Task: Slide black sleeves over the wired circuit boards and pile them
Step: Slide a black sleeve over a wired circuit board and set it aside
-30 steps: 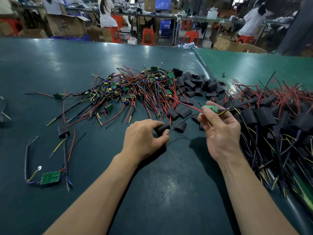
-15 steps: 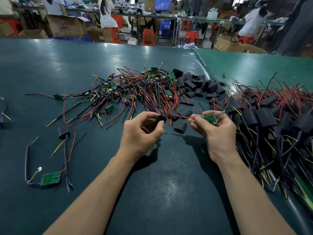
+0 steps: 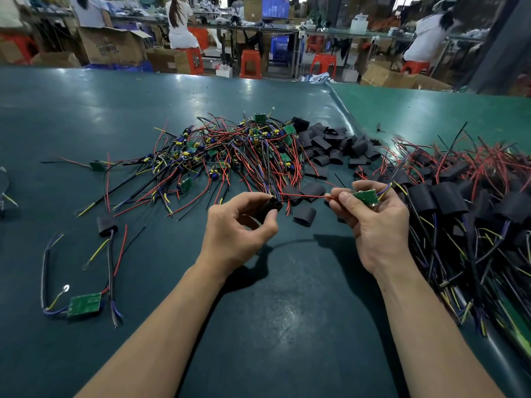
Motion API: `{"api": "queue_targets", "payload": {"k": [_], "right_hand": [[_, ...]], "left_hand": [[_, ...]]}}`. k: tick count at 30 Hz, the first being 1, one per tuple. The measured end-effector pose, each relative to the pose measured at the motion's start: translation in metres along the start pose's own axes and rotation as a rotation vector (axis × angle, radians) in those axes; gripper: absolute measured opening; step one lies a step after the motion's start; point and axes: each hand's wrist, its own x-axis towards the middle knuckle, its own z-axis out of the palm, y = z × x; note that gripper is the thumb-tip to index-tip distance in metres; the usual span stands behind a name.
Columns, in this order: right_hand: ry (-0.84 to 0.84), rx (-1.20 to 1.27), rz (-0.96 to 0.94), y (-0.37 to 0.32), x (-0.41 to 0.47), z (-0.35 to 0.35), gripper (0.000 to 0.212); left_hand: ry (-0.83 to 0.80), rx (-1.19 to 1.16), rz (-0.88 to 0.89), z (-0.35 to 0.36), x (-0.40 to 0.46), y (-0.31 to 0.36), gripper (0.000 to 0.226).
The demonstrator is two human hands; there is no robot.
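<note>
With my left hand (image 3: 238, 225) pinching a black sleeve (image 3: 272, 204) open above the desk (image 3: 86, 116) and my right hand (image 3: 373, 222) gripping the circuit board (image 3: 365, 197), I judged feeding its red wire (image 3: 301, 195) through first was wisest.

- The right hand (image 3: 376, 225) covers the lower part of the green circuit board (image 3: 365, 197).
- The finished pile (image 3: 471, 214) runs off the right edge.
- A wired item (image 3: 5, 193) on the bench (image 3: 86, 116) is cut by the left edge.
</note>
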Motion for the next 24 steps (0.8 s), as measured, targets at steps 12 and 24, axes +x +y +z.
{"api": "queue_targets", "payload": {"k": [12, 24], "right_hand": [[-0.076, -0.204, -0.142, 0.005, 0.0, -0.003, 0.026], [-0.284, -0.182, 0.113, 0.017, -0.017, 0.019, 0.041]], "left_hand": [[-0.01, 0.103, 0.051, 0.0, 0.001, 0.0, 0.023], [-0.148, 0.386, 0.215, 0.0, -0.003, 0.01, 0.021]]}}
